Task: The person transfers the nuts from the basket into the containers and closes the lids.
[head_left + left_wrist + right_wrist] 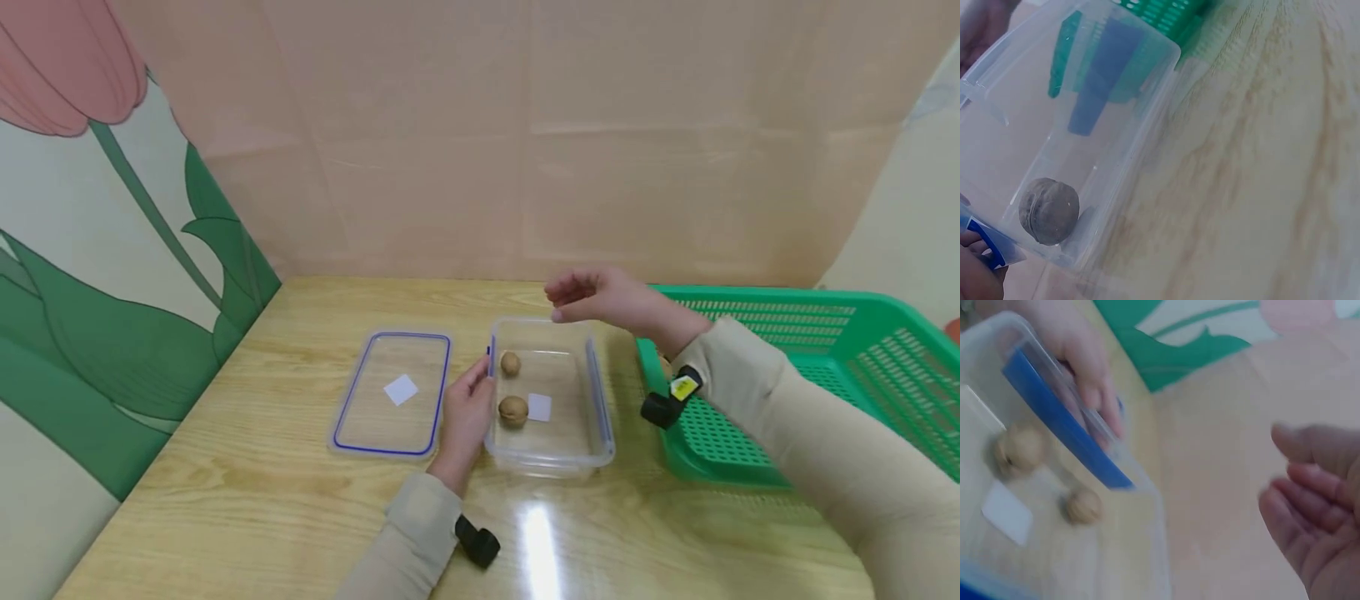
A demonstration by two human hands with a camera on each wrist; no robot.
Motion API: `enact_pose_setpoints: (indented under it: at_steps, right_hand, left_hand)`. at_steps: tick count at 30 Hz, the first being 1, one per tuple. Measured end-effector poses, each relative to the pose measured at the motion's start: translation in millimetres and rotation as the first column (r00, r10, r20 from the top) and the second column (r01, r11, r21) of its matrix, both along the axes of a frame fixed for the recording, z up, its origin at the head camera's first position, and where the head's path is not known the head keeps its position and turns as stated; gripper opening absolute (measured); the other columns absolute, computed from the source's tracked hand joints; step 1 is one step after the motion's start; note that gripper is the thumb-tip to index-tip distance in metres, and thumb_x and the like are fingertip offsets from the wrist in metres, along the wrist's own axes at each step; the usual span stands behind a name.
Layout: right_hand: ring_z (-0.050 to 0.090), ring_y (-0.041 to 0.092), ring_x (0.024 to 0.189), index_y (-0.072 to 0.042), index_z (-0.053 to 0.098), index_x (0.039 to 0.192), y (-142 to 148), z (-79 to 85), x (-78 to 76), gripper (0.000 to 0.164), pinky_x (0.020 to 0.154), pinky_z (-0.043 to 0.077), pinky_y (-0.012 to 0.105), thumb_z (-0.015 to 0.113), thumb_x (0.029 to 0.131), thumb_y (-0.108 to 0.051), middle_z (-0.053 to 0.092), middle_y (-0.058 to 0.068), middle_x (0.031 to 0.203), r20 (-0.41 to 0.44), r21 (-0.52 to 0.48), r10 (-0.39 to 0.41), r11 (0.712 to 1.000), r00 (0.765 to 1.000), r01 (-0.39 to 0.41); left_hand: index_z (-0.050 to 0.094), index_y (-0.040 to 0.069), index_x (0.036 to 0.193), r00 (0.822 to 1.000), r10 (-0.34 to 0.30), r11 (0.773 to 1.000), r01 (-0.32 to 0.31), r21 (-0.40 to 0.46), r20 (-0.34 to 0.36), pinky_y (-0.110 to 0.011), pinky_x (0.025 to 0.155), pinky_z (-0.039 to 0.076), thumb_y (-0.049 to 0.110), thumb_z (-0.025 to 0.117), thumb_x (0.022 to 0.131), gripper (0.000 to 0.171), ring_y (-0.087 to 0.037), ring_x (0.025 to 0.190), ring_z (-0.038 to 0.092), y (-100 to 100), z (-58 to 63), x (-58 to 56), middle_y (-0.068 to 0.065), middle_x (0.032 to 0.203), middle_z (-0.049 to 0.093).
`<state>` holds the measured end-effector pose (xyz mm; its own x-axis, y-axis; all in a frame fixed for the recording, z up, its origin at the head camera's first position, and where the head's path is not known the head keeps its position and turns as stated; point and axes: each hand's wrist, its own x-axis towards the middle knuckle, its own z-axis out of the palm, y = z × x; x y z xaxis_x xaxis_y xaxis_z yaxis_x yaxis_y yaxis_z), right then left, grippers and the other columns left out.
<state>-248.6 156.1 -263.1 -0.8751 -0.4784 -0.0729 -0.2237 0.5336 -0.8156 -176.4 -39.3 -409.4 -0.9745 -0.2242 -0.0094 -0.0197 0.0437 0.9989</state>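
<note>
A clear plastic food container (555,450) stands uncovered on the table, with two walnuts inside. The bigger walnut (513,412) lies nearer the front, and the smaller walnut (511,363) lies farther back, both along the left wall. My left hand (467,412) holds that wall from outside, its fingers at the blue-edged side flap (988,242) in the left wrist view. Above the container's far right corner hovers my right hand (600,297), with nothing in it and its fingers loosely bent. In the right wrist view the right hand's fingers (1310,503) are apart from the thumb.
The container's lid (390,392), with a blue seal and a white paper square (401,389), lies to the left. A green plastic basket (847,375) stands at the right under my right forearm, a walnut (664,367) partly showing at its left side. A wall closes off the back.
</note>
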Motion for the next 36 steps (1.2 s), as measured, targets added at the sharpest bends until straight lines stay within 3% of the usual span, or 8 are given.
enact_pose_setpoints:
  at_steps: [8, 13, 17, 23, 30, 36]
  right_hand:
    - [0.059, 0.012, 0.102, -0.002, 0.058, 0.117, 51, 5.2, 5.5, 0.039, 0.083, 0.051, 0.021, 0.068, 0.084, -0.02, 0.064, 0.003, 0.11, -0.027, -0.009, 0.01, 1.0, 1.0, -0.01]
    - [0.061, 0.007, 0.099, 0.001, 0.058, 0.115, 80, -4.2, 8.0, 0.036, 0.081, 0.052, 0.019, 0.068, 0.084, -0.014, 0.066, -0.005, 0.104, -0.048, -0.021, 0.047, 0.999, 0.998, -0.048]
    - [0.061, 0.007, 0.098, 0.003, 0.057, 0.115, 102, -14.6, 10.6, 0.033, 0.08, 0.052, 0.019, 0.064, 0.085, -0.009, 0.067, -0.001, 0.105, -0.079, -0.034, 0.107, 0.993, 0.991, -0.11]
    - [0.062, 0.007, 0.097, 0.004, 0.056, 0.116, 130, -29.2, 12.4, 0.031, 0.078, 0.053, 0.021, 0.062, 0.086, -0.005, 0.067, 0.0, 0.106, -0.074, -0.049, 0.116, 0.992, 0.991, -0.12]
    - [0.06, 0.001, 0.096, 0.007, 0.053, 0.116, 162, -50.6, 8.3, 0.035, 0.077, 0.053, 0.02, 0.064, 0.084, -0.004, 0.065, -0.012, 0.104, -0.03, -0.026, 0.067, 0.997, 0.997, -0.068]
    - [0.058, -0.003, 0.096, 0.006, 0.052, 0.118, 180, -66.9, 4.9, 0.038, 0.075, 0.053, 0.019, 0.064, 0.083, 0.0, 0.065, -0.01, 0.106, 0.011, -0.017, 0.024, 1.0, 1.0, -0.024]
  left_hand:
    - [0.058, 0.012, 0.125, 1.0, 0.011, 1.0, -0.011, 0.007, -0.009, -0.034, 0.1, 0.043, 0.012, 0.054, 0.088, 0.037, -0.022, 0.122, 0.049, 0, 0.1, 1.4, -0.006, 0.131, 0.055]
    - [0.058, 0.012, 0.125, 1.0, 0.014, 1.0, -0.014, -0.002, -0.006, -0.033, 0.1, 0.044, 0.012, 0.054, 0.088, 0.037, -0.02, 0.122, 0.05, -1, 0.8, 2.2, -0.005, 0.13, 0.055]
    - [0.058, 0.012, 0.125, 1.0, 0.016, 1.0, -0.016, -0.002, -0.011, -0.032, 0.101, 0.043, 0.012, 0.054, 0.088, 0.037, -0.019, 0.123, 0.049, -2, 2.4, 2.7, -0.004, 0.13, 0.055]
    - [0.057, 0.012, 0.125, 1.0, 0.021, 1.0, -0.021, 0.011, 0.001, -0.032, 0.101, 0.042, 0.011, 0.054, 0.088, 0.037, -0.02, 0.124, 0.048, -3, 4.9, 2.5, -0.005, 0.131, 0.054]
    - [0.057, 0.014, 0.126, 1.0, 0.023, 1.0, -0.023, 0.003, 0.009, -0.033, 0.101, 0.042, 0.012, 0.053, 0.088, 0.037, -0.02, 0.124, 0.048, -3, 3.3, 1.9, -0.004, 0.132, 0.054]
    - [0.058, 0.015, 0.125, 1.0, 0.024, 1.0, -0.024, 0.004, 0.008, -0.034, 0.103, 0.041, 0.012, 0.053, 0.088, 0.037, -0.021, 0.125, 0.047, -2, 3.6, 2.4, -0.004, 0.132, 0.053]
